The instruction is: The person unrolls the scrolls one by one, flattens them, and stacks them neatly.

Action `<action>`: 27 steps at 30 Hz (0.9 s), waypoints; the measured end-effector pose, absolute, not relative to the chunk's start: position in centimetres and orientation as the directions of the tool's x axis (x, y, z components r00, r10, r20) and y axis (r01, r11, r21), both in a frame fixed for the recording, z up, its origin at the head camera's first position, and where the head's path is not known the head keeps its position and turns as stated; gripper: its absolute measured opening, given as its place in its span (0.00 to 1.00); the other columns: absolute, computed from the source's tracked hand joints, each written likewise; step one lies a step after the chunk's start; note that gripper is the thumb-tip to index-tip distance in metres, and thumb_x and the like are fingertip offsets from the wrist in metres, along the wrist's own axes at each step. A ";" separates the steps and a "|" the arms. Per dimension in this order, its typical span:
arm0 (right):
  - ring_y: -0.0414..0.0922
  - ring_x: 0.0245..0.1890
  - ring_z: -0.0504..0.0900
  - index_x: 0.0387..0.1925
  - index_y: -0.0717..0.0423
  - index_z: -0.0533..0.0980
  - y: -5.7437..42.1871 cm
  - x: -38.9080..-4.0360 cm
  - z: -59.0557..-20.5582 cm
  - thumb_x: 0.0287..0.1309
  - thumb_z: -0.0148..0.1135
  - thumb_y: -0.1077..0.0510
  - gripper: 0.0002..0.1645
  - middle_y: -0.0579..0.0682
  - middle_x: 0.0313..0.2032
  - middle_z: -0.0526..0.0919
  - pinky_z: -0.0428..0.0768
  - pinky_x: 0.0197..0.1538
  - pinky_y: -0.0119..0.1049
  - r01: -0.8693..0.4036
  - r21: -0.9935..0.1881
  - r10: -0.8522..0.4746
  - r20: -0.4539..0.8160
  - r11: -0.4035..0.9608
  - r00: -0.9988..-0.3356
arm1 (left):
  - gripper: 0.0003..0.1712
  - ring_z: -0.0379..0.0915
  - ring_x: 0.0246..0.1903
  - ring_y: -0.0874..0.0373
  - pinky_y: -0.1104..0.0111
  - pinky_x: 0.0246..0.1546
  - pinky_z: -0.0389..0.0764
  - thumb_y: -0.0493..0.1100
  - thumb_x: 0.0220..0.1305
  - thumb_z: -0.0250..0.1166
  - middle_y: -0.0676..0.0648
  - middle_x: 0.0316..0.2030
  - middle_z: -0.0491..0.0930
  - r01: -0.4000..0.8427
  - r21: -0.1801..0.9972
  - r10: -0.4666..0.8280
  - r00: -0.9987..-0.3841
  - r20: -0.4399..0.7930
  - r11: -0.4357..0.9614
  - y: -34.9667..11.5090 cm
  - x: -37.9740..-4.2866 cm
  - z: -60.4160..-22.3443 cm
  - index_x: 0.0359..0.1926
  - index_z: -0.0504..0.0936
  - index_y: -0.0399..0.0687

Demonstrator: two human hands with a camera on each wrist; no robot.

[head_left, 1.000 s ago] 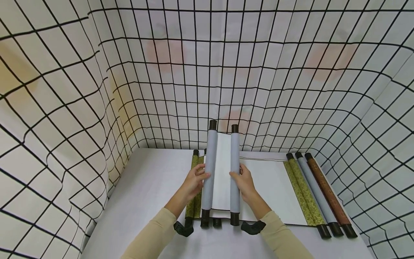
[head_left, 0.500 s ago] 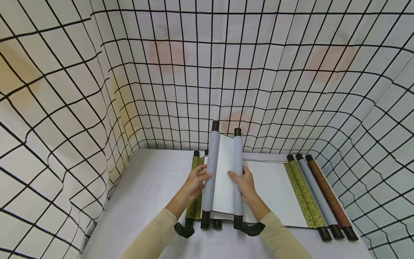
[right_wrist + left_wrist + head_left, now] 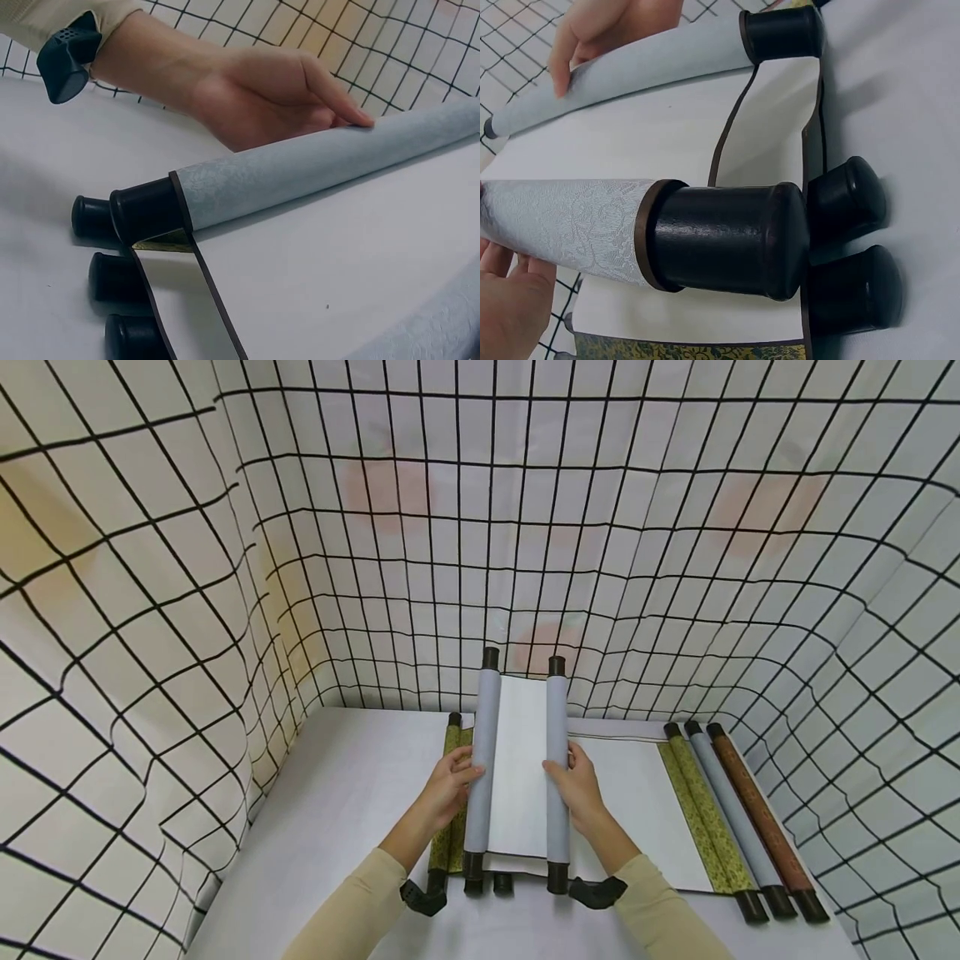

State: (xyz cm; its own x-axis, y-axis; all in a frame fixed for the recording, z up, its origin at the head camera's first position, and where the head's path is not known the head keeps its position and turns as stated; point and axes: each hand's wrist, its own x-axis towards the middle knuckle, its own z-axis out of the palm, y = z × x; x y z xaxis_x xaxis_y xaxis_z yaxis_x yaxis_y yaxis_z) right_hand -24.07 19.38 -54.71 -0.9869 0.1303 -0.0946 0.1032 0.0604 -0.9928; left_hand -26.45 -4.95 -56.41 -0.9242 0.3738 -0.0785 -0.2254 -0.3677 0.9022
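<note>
A light blue-grey scroll (image 3: 485,752) with black end knobs is held partly unrolled, its white paper (image 3: 519,768) showing between the two rolls. My left hand (image 3: 450,785) grips the left roll, thumb in front and fingers behind. The right roll (image 3: 557,777) is gripped by my right hand (image 3: 583,785), the thumb on its front face. In the left wrist view the near roll (image 3: 570,225) shows a woven pattern and a large black knob (image 3: 727,238). Beneath the held scroll lies an open scroll with green-gold edging (image 3: 441,843) and white paper (image 3: 630,810).
At the right lie a green-gold roll (image 3: 708,818), a blue-grey roll (image 3: 735,818) and a brown roll (image 3: 765,818), side by side. A white cloth with a black grid (image 3: 525,527) surrounds the white table (image 3: 352,768) at the back and sides.
The right roll has moved a little to the right, and the gap of white paper between the rolls is wider. Both hands keep their grip.
</note>
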 end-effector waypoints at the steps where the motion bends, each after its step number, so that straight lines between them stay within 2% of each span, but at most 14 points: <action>1: 0.59 0.61 0.69 0.77 0.63 0.56 19.5 -24.0 -54.7 0.72 0.59 0.63 0.38 0.64 0.66 0.70 0.65 0.61 0.56 0.103 -0.993 0.126 -0.095 0.058 -0.987 | 0.32 0.81 0.44 0.55 0.64 0.41 0.82 0.29 0.73 0.58 0.38 0.57 0.77 -0.226 0.902 0.378 -0.923 -0.077 -0.368 -4.9 -26.4 -56.4 0.73 0.59 0.31; 4: 0.58 0.61 0.67 0.77 0.64 0.55 19.5 -23.9 -54.6 0.71 0.55 0.63 0.38 0.64 0.65 0.69 0.63 0.60 0.54 0.104 -0.994 0.123 -0.099 0.038 -0.987 | 0.32 0.81 0.44 0.55 0.64 0.42 0.82 0.30 0.73 0.58 0.38 0.57 0.77 -0.233 0.899 0.382 -0.921 -0.081 -0.370 -4.9 -26.4 -56.5 0.74 0.59 0.32; 7: 0.58 0.61 0.68 0.76 0.64 0.57 19.3 -23.9 -54.7 0.69 0.56 0.63 0.38 0.63 0.65 0.70 0.64 0.60 0.55 0.092 -0.995 0.154 -0.085 0.038 -0.984 | 0.32 0.80 0.45 0.55 0.64 0.43 0.82 0.30 0.74 0.58 0.38 0.58 0.76 -0.238 0.897 0.389 -0.918 -0.082 -0.372 -4.8 -26.3 -56.5 0.74 0.58 0.32; 14: 0.58 0.61 0.69 0.72 0.61 0.63 19.5 -24.1 -54.9 0.65 0.71 0.53 0.41 0.60 0.64 0.69 0.66 0.62 0.57 0.077 -0.993 0.185 -0.060 0.086 -0.981 | 0.33 0.79 0.45 0.54 0.63 0.43 0.81 0.31 0.75 0.57 0.38 0.57 0.74 -0.226 0.903 0.393 -0.917 -0.071 -0.364 -4.8 -26.1 -56.9 0.75 0.55 0.31; 16: 0.59 0.61 0.69 0.72 0.61 0.64 19.7 -24.0 -54.9 0.64 0.73 0.53 0.42 0.60 0.64 0.69 0.66 0.62 0.58 0.078 -0.991 0.184 -0.057 0.110 -0.981 | 0.33 0.79 0.45 0.54 0.63 0.43 0.81 0.31 0.75 0.57 0.38 0.57 0.74 -0.220 0.907 0.393 -0.917 -0.067 -0.359 -4.8 -26.0 -56.8 0.75 0.56 0.32; 27: 0.60 0.63 0.68 0.74 0.61 0.62 20.5 -23.8 -54.8 0.68 0.68 0.57 0.40 0.61 0.68 0.68 0.63 0.64 0.60 0.083 -0.990 0.180 -0.061 0.112 -0.982 | 0.32 0.78 0.47 0.53 0.62 0.45 0.80 0.31 0.76 0.56 0.37 0.58 0.75 -0.208 0.917 0.388 -0.920 -0.064 -0.341 -4.7 -25.9 -56.7 0.75 0.56 0.30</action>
State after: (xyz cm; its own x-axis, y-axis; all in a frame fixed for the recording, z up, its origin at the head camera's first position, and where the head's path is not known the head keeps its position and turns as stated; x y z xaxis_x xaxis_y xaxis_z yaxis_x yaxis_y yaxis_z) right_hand -23.79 20.50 -54.84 -0.9817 0.1803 -0.0615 0.0825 0.1118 -0.9903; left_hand -25.89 -4.73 -56.74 -0.9196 0.3877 -0.0640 -0.2078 -0.3415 0.9166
